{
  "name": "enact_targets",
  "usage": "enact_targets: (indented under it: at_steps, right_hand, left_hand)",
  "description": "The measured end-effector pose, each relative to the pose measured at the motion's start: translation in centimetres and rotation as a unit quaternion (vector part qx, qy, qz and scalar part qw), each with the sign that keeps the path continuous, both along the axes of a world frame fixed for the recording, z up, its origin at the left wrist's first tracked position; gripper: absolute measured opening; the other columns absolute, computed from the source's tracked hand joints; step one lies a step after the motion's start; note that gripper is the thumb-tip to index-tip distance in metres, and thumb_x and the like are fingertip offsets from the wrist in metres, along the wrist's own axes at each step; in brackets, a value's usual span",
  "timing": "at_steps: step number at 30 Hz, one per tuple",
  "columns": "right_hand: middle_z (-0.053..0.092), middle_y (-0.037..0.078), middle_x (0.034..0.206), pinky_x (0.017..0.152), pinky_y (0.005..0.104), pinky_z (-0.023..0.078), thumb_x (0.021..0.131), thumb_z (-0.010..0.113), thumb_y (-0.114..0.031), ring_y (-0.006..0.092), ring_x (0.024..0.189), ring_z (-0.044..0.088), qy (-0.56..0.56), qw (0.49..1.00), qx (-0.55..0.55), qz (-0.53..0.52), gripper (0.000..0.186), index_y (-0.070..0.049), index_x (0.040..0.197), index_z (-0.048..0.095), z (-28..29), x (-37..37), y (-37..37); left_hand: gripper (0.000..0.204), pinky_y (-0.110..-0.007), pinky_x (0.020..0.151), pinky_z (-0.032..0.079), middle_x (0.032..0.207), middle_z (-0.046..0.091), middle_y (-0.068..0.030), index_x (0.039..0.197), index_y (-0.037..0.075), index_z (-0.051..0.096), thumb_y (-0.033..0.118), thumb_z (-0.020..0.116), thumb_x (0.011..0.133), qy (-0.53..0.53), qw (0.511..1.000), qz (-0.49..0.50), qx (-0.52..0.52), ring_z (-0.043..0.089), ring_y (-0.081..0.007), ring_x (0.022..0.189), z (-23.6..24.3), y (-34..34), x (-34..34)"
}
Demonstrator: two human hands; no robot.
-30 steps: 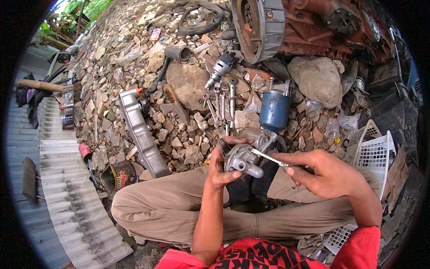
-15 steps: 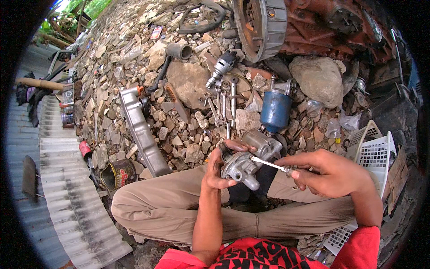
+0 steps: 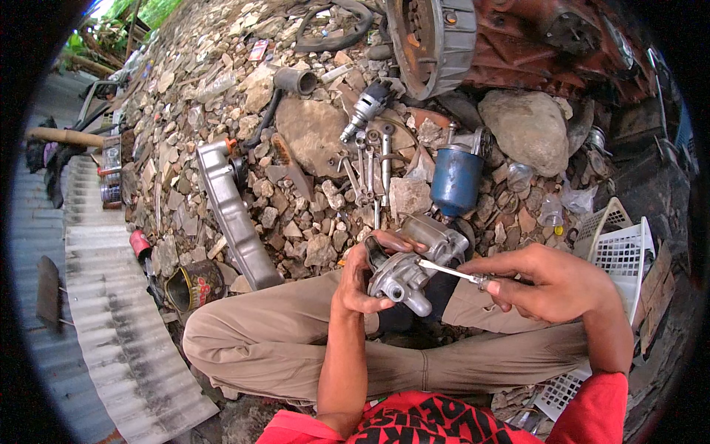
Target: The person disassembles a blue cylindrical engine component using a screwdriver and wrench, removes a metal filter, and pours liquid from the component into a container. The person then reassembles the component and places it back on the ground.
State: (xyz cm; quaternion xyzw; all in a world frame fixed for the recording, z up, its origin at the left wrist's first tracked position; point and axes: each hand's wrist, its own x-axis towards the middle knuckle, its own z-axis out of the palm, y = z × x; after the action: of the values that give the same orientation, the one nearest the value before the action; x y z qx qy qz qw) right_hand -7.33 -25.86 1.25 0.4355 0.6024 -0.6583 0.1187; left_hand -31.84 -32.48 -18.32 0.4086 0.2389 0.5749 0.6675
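Over my crossed legs, my left hand [image 3: 359, 277] is closed round a grey cast-metal pump body [image 3: 403, 285] with a round flange and short stub outlets. Its thumb lies on the near side and its fingers reach over the far side. My right hand [image 3: 543, 285] grips a slim screwdriver [image 3: 449, 271], thumb and forefinger at the handle end of its shiny shaft. The shaft points left, its tip at the flange's upper edge; whether it sits in a screw or gap is too small to tell. Another grey metal casting [image 3: 438, 235] shows just beyond, partly hidden.
Beyond my legs, wrenches [image 3: 370, 169], a distributor-like part [image 3: 366, 111] and a blue canister [image 3: 455, 181] lie on rubble. A long metal cover [image 3: 235, 214] rests left, near a tin can [image 3: 194, 287]. White plastic baskets [image 3: 621, 255] stand right. A rusty engine block [image 3: 532, 44] fills the far right.
The pump body and both hands have shifted very slightly to the right in the picture. Both grips stay the same, and the screwdriver tip remains at the flange edge.
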Motion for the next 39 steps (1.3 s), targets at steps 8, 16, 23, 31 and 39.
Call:
enact_targets:
  at_steps: [8,16,23,31,39]
  right_hand:
    - [0.065,0.015,0.076,0.068,0.0350,0.049,0.096,0.054,-0.015,0.0180,0.068,0.061,0.054,0.997,0.055,-0.033,0.036,-0.001,0.128,0.058,-0.6,0.0,-1.1]
    - [0.068,0.021,0.085,0.071,0.0383,0.050,0.096,0.056,-0.017,0.0277,0.078,0.069,0.057,0.998,0.021,-0.017,0.035,0.000,0.126,0.059,-0.5,-0.1,-0.8]
    - [0.066,0.023,0.081,0.068,0.0428,0.050,0.092,0.057,-0.014,0.0383,0.075,0.066,0.072,0.986,0.148,-0.007,0.035,-0.001,0.124,0.060,-2.1,0.0,-2.3]
    - [0.065,0.024,0.079,0.067,0.0485,0.051,0.090,0.057,-0.012,0.0405,0.072,0.065,0.051,0.979,0.196,0.037,0.037,-0.001,0.126,0.058,-1.8,0.2,-2.8]
    - [0.065,0.025,0.085,0.070,0.0511,0.053,0.091,0.054,-0.016,0.0447,0.075,0.064,-0.056,0.960,0.256,0.096,0.039,-0.003,0.128,0.057,-5.2,0.2,-3.8]
  left_hand:
    - [0.072,-0.050,0.097,0.047,0.107,0.055,-0.0205,0.115,-0.001,0.053,0.028,0.083,0.055,0.026,0.999,-0.006,0.024,0.057,-0.0378,0.111,-0.1,-0.2,-0.3]
    - [0.070,-0.048,0.101,0.045,0.111,0.059,-0.0215,0.111,-0.001,0.057,0.023,0.081,0.050,-0.068,0.996,-0.006,-0.051,0.058,-0.0360,0.113,1.5,-2.0,-0.3]
    - [0.072,-0.048,0.098,0.047,0.111,0.057,-0.0199,0.112,0.000,0.054,0.024,0.084,0.050,-0.014,0.999,-0.029,-0.035,0.057,-0.0358,0.114,0.4,-1.6,-0.5]
    - [0.063,-0.047,0.100,0.044,0.111,0.060,-0.0199,0.110,0.000,0.057,0.018,0.081,0.054,-0.028,0.998,-0.025,-0.055,0.059,-0.0363,0.112,0.5,-1.7,0.0]
    - [0.061,-0.035,0.096,0.044,0.108,0.065,-0.0135,0.109,-0.002,0.058,0.011,0.079,0.054,0.278,0.958,-0.065,-0.011,0.061,-0.0225,0.107,0.3,0.0,-0.5]
